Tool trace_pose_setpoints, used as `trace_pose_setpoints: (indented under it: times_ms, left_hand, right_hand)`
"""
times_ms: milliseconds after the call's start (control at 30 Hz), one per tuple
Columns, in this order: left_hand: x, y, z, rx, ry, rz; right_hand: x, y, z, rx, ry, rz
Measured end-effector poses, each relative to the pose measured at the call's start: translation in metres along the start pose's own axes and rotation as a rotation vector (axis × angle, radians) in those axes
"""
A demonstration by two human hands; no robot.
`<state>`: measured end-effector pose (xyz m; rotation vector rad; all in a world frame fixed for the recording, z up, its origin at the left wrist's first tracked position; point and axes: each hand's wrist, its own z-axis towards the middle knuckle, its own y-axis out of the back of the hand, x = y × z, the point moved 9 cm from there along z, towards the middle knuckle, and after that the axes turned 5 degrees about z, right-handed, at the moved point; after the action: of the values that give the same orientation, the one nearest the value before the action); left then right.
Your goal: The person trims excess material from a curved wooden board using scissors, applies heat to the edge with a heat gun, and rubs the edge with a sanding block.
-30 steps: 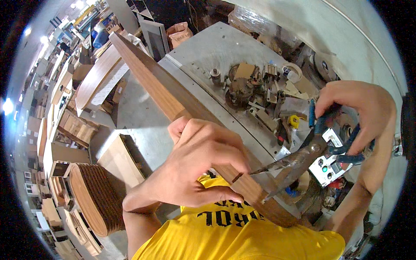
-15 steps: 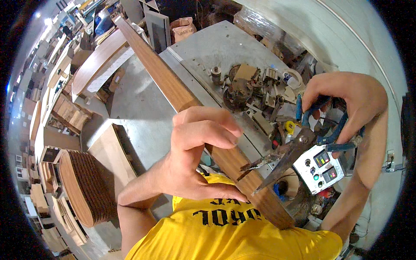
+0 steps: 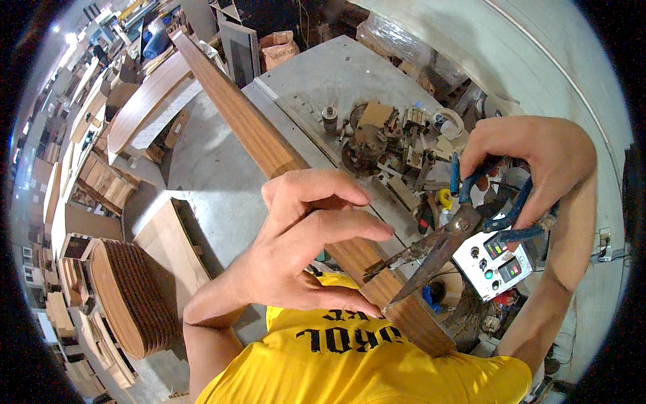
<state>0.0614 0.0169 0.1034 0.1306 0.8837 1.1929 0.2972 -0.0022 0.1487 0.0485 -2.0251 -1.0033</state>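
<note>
A long brown wood-grain board runs from the far left down to the yellow shirt at my chest. My left hand is over its near part, fingers curved and spread apart from the thumb. The board passes behind those fingers; whether they press on it is unclear. My right hand grips old scissors by their blue-wrapped handles. The rusty blades are spread, with both tips over the board's near end, right of my left thumb. Whether anything lies between the blades is hard to make out.
A grey machine table carries metal parts and a tape roll. Beside my right wrist is a white control box. Stacked curved panels stand at left, with a large curved panel farther back. A pale wall rises at right.
My left fingers have straightened somewhat and reach farther right. The scissors and right hand have shifted slightly left, and the blades now lie farther over the board.
</note>
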Motion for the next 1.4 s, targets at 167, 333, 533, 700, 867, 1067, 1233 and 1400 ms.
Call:
trace_pose_setpoints:
  times_ms: [167, 333, 533, 700, 867, 1067, 1233, 1400]
  left_hand:
    - [-0.001, 0.002, 0.001, -0.015, -0.019, 0.013]
    - [0.002, 0.001, -0.004, -0.049, -0.007, -0.040]
    - [0.004, 0.001, -0.008, -0.024, -0.004, -0.048]
    - [0.005, 0.001, -0.009, -0.023, 0.005, -0.063]
    - [0.003, 0.001, -0.009, -0.031, -0.015, -0.054]
    - [0.003, 0.001, -0.006, -0.046, -0.012, -0.093]
    - [0.003, 0.004, -0.008, -0.046, -0.012, -0.054]
    - [-0.001, 0.000, -0.004, 0.105, 0.028, 0.059]
  right_hand:
    - [0.005, -0.001, 0.004, 0.021, 0.053, -0.018]
    - [0.005, -0.004, 0.012, 0.049, -0.005, 0.091]
    - [0.011, -0.006, 0.024, 0.101, 0.022, 0.073]
    - [0.013, -0.006, 0.031, 0.124, -0.019, 0.106]
    - [0.015, -0.010, 0.034, 0.124, -0.051, 0.114]
    - [0.022, -0.005, 0.033, 0.143, -0.081, 0.086]
    - [0.020, -0.001, 0.040, 0.160, -0.072, 0.068]
    - [0.034, 0.000, 0.038, 0.158, -0.009, -0.036]
